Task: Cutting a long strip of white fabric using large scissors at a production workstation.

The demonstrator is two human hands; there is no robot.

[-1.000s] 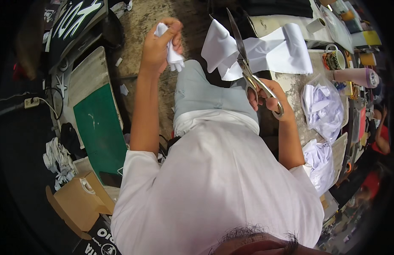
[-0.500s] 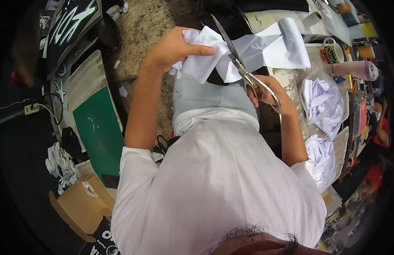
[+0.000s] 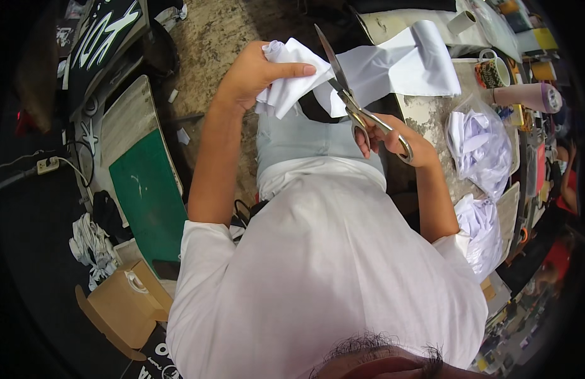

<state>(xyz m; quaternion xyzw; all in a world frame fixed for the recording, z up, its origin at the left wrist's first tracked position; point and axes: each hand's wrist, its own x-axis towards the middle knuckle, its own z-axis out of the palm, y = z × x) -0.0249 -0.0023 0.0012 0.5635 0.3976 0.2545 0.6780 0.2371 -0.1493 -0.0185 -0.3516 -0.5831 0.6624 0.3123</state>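
My left hand (image 3: 257, 72) grips a folded bunch of white cloth (image 3: 293, 82), with the thumb pressed flat across its top. Opposite it, my right hand (image 3: 399, 140) has its fingers in the handles of large metal scissors (image 3: 349, 101). The blades are spread apart and point up and left, beside the edge of the bunched cloth. Behind the blades, a long white fabric strip (image 3: 393, 66) stretches to the right and over the edge of the worktable. Whether the strip still joins the bunch cannot be made out.
Right of me, the worktable (image 3: 422, 120) carries clear bags of white cloth pieces (image 3: 478, 145), a patterned mug (image 3: 491, 71) and a pink bottle (image 3: 529, 98). To the left lie a green mat (image 3: 146, 189) and an open cardboard box (image 3: 125, 303). Another person is at the far right.
The cloth in my left hand has tilted and bunched up, drawing slightly left. The scissors have shifted a little, and their lower blade now shows apart from the upper one.
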